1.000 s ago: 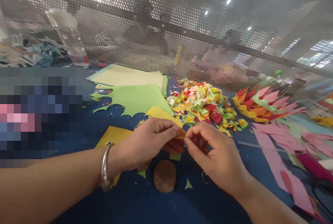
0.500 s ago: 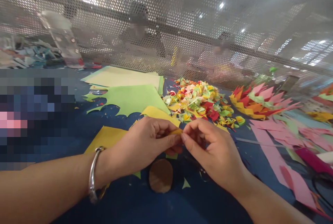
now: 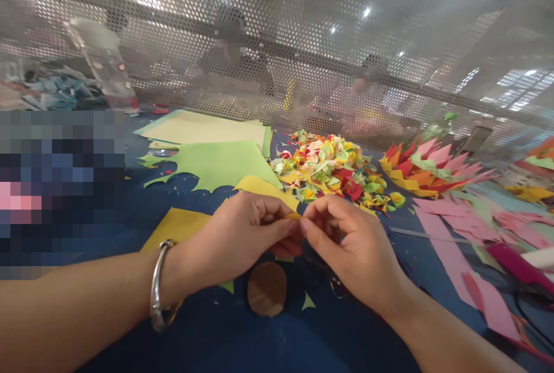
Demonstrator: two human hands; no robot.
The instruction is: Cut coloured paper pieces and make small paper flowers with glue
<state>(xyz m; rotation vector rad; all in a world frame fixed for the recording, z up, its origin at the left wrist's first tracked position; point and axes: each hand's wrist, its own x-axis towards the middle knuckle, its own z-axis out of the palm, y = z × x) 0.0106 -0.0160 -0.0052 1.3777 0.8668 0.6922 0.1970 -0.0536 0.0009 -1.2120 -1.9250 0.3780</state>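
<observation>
Between the fingertips of both hands is a small piece of yellow paper (image 3: pixel 294 216), mostly hidden by the fingers. My left hand (image 3: pixel 249 231), with a silver bangle on its wrist, pinches it from the left. My right hand (image 3: pixel 348 246) pinches its right end with thumb and forefinger. Below the hands a round brown disc (image 3: pixel 267 289) lies on the dark blue table. A small green paper scrap (image 3: pixel 309 301) is just right of the disc. Yellow paper sheets (image 3: pixel 179 227) lie partly under my left forearm and behind my hands.
Behind the hands are a cut green sheet (image 3: pixel 225 162), pale stacked paper (image 3: pixel 203 127) and a heap of coloured paper pieces (image 3: pixel 333 165). Pointed folded-paper chains (image 3: pixel 433 168) and pink strips (image 3: pixel 450 257) lie right. A plastic bottle (image 3: pixel 106 67) stands before a perforated screen (image 3: pixel 173 55).
Both hands stay in nearly the same place, still pinching the yellow paper. The fingers have shifted only slightly, and the view has moved a little.
</observation>
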